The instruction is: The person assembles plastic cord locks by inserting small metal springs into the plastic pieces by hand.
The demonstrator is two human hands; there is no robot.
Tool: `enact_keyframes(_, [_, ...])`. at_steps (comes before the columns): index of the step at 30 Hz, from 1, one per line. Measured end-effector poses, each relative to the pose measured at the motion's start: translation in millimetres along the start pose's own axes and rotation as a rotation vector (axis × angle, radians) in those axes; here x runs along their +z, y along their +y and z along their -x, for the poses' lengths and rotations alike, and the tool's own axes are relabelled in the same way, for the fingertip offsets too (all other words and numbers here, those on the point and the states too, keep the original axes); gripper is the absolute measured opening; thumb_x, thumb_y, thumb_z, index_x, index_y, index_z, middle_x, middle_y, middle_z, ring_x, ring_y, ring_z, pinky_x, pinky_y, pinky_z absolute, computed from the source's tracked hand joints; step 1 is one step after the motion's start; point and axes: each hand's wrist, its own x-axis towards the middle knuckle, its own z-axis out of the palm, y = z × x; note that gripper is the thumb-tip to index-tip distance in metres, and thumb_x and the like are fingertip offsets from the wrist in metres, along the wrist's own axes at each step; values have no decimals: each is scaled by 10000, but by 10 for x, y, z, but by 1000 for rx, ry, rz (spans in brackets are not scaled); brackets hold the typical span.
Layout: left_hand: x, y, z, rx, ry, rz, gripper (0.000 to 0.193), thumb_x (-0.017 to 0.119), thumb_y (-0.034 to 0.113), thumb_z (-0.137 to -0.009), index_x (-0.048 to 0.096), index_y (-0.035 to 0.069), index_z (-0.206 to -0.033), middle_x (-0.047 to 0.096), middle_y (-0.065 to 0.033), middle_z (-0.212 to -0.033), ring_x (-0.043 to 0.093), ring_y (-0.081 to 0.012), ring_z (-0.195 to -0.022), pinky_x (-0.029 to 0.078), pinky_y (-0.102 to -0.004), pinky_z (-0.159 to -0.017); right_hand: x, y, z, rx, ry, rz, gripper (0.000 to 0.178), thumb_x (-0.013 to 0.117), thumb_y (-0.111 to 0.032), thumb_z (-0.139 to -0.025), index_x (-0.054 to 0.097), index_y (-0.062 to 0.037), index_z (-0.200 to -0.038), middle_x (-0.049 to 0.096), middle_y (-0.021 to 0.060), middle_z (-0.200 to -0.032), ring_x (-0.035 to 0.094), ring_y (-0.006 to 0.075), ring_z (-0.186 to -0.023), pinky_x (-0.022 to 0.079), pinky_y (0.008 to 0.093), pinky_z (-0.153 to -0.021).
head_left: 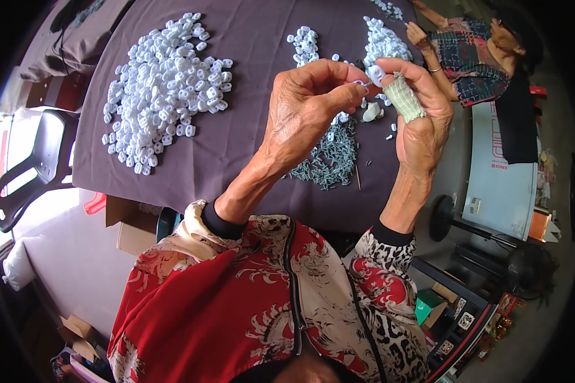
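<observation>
White piece, as the head view showed it, was held above the dark tablecloth, between the person's two hands. The right hand pinched it between forefinger and thumb, the thumb in a pale green wrap. The left hand had its thumb and forefinger pressed together on a slim metallic part close beside it; whether the two touched, I could not tell. A loosened pinch could have dropped either one among the loose bits, and a crooked angle could have made them slip apart; the wrap might also have dulled the thumb's feel.

Counted: one white piece in hand, one wrap, one thin stick, one co-worker and one heap of grey-green bits. White pieces lay in one big heap and one small cluster, too many and overlapping to number singly
</observation>
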Motion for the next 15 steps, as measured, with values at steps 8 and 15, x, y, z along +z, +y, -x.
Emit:
enact_keyframes(8, [-13,-28,-9,8,-9,-51,137,578,40,-763,607,-40,-872,642,-85,-769,548,-76,-648,446,-205,-609,5,40,1,-24,80,26,261,471,48,-721,620,23,-933,619,54,-851,564,89,-780,436,213,-760])
enact_keyframes(15, [-13,-37,-8,10,-3,-93,139,577,54,-770,606,-38,-870,645,-85,-767,547,-71,-640,447,-203,-606,1,56,8,-37,71,49,244,487,45,-723,627,14,-922,623,49,-854,553,83,-777,428,205,-752])
